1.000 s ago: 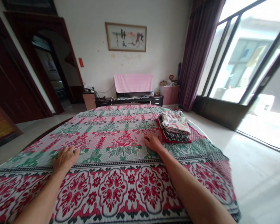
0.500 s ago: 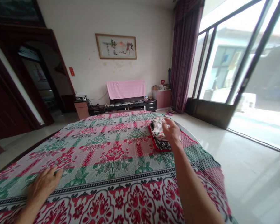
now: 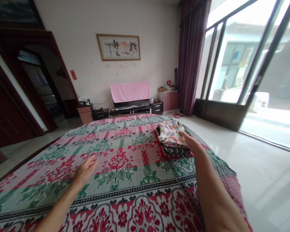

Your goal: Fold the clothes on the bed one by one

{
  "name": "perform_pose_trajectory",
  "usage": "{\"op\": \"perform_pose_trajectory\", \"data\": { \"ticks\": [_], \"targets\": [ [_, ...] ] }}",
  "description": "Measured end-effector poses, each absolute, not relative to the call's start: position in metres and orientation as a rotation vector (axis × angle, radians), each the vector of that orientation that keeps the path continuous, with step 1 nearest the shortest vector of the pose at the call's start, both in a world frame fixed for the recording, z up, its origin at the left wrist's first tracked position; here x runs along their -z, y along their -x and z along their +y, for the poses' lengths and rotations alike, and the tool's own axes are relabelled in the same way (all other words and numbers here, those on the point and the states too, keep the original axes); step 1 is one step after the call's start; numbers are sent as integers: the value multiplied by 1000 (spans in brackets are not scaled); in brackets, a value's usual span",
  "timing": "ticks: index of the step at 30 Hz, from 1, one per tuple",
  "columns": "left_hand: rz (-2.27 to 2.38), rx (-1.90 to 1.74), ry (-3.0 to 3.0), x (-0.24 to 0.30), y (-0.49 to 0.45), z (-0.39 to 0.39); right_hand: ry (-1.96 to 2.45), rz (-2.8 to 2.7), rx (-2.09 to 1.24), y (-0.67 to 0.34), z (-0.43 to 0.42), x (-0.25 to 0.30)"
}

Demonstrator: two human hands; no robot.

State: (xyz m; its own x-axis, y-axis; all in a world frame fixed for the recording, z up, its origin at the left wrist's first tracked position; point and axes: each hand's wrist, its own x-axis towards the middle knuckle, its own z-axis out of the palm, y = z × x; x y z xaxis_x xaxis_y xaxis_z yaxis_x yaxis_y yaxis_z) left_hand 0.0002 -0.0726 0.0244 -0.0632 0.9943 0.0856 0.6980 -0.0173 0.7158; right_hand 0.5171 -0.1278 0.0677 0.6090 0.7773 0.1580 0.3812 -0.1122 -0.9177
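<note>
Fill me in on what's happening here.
A person is working at a large patterned cloth spread out in front of them. Their right hand is at the right side of a stack of folded fabrics lying on it; whether it grips them is hard to tell. The left hand is out over the cloth, with nothing visible in it.

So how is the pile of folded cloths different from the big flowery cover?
The pile of folded cloths is folded into layers; the big flowery cover is spread out flat underneath it.
The pile is small, while the cover is much bigger.
The pile's top piece is whitish with colourful prints; the cover has red and green flowers and a dark-red patterned border.
Both are patterned cloth, and both have some red.
</note>
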Motion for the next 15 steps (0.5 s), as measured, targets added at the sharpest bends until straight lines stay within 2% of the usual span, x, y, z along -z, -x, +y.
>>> {"op": "perform_pose_trajectory", "data": {
  "ticks": [3, 5, 9, 15],
  "targets": [
    [1434, -829, -1621, -39, -89, -82, 1594, -709, -1005, -516, -131, -71],
    [1245, -768, -1471, -45, -141, -93, 1541, -612, -1184, -518, -134, -72],
    [917, -694, -1169, -42, -217, -107, 1528, -639, -1244, -526, -136, -70],
    [734, -689, -965, -38, -272, -108, 1463, -653, -1374, -529, -134, -65]
  ]
}}
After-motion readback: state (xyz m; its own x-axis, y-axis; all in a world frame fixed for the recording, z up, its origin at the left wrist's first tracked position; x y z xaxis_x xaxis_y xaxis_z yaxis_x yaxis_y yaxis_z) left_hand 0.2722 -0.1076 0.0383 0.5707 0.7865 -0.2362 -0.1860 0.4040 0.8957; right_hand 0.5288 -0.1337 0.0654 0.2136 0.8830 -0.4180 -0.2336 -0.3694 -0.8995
